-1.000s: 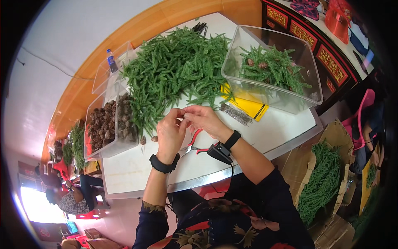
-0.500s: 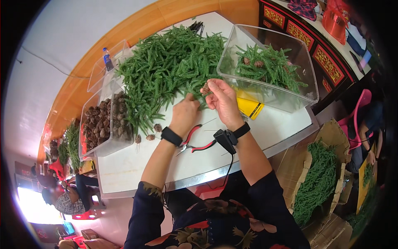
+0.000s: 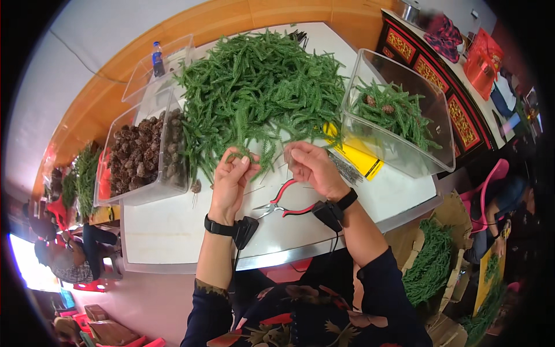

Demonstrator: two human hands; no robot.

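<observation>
Clerk: Hands, how were they entered?

Keeper: Left hand (image 3: pixel 232 170), one: fingers drawn narrow, thumb and fingertips pinching a green sprig (image 3: pixel 243 155) above the table (image 3: pixel 167 240). Right hand (image 3: pixel 315 166), one: likewise narrow, gripping a small brownish piece (image 3: pixel 288 154), too blurred to name. The two hands were apart, near each other.

Clerk: Items about them?

Keeper: Pliers (image 3: pixel 277 207), one pair, red-handled, lay between the wrists, handles spread. Loose greenery (image 3: pixel 266 87), one large heap, lay beyond both hands. Brown cones (image 3: pixel 137 153), many, filled a clear bin (image 3: pixel 151 198) at left; a single cone (image 3: pixel 196 186) lay just beside it.

Clerk: And at right?

Keeper: Clear tub (image 3: pixel 399 157), one, contained sprigs with brown cones among them. Yellow packet (image 3: pixel 359 160), one, was partly behind the tub's wall; thin wires (image 3: pixel 347 168) lay beside it.
</observation>
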